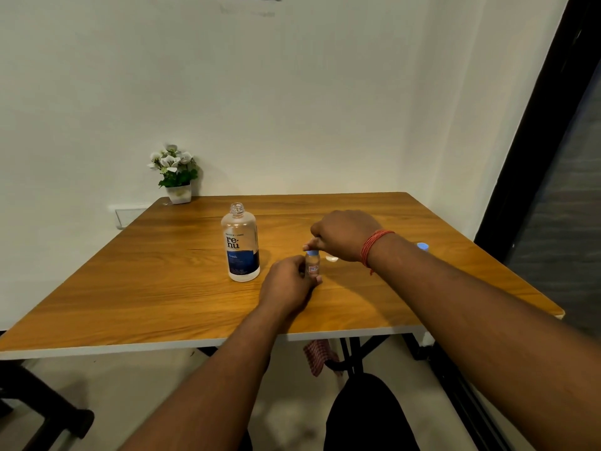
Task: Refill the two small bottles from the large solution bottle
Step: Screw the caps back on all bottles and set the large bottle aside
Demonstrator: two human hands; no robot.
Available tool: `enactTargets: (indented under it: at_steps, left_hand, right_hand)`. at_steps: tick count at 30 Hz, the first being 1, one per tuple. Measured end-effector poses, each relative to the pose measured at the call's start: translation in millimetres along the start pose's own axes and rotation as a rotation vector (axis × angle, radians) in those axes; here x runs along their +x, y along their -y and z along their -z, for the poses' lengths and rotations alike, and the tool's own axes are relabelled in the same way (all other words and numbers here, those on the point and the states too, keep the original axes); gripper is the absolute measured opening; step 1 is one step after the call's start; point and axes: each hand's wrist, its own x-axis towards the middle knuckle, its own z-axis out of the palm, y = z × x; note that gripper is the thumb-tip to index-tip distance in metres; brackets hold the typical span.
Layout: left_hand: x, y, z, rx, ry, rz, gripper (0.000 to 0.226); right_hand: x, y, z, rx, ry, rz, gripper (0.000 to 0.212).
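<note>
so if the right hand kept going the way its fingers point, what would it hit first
The right hand points left and down, fingertips at the blue cap of the small bottle the left hand holds. It meets that cap first; the large solution bottle stands beyond, though depth is unclear.

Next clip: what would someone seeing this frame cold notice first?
Both hands meet at mid-table on a small bottle: the left hand grips its body while the right hand, red thread at the wrist, pinches its blue cap. Just left stands the large renu solution bottle, uncapped and upright. A small potted plant with white flowers sits at the table's far left corner.
</note>
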Motion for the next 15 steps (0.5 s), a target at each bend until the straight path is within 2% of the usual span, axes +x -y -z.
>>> enactTargets:
  at_steps: [2, 4, 6, 8, 11, 15]
  left_hand:
    - [0, 0, 0, -0.007, 0.001, 0.003, 0.037]
    - [0, 0, 0, -0.002, 0.001, 0.005, 0.039]
    - [0, -1, 0, -0.004, 0.008, 0.013, 0.040]
    - [0, -1, 0, -0.011, 0.011, 0.016, 0.039]
    - [0, 0, 0, -0.008, 0.010, 0.027, 0.039]
    - [0, 0, 0, 0.008, 0.004, 0.015, 0.037]
  right_hand:
    - [0, -1, 2, -0.013, -0.045, -0.019, 0.042]
    - [0, -3, 3, 0.108, -0.071, 0.000, 0.036]
    - [-2, -4, 4, 0.220, -0.011, 0.078, 0.028]
    - [-3, -4, 1, 0.227, 0.026, 0.145, 0.025]
    - [-1, -1, 1, 0.215, 0.014, 0.101, 0.019]
    - [1, 9, 1, 0.156, -0.007, 0.037, 0.020]
